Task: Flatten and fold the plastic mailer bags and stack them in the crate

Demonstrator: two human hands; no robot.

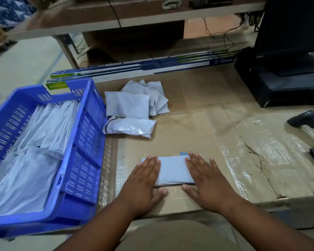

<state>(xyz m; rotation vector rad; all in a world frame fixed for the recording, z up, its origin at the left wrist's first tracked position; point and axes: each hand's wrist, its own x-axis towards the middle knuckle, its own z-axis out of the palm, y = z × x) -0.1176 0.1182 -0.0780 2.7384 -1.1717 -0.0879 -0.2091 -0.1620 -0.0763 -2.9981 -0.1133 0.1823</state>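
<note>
Folded mailer bag (173, 171) near centre on the bench (216, 127), pinned flat under left hand (143, 180) and right hand (207, 180), fingers straight, together, pressing. Probably light, limp, slippery, springy; best pinched along the near folded edge. Blue crate (83, 142) just left.

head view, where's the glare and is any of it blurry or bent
Head view: glare sits on the clear tape over the cardboard at right and faintly near the crate; the upper left corner is motion-blurred; the shelf edge and crate rim bow from the wide lens; the hands, left and right, and the mailer under them are fairly sharp, lit softly with weak shadows.
</note>
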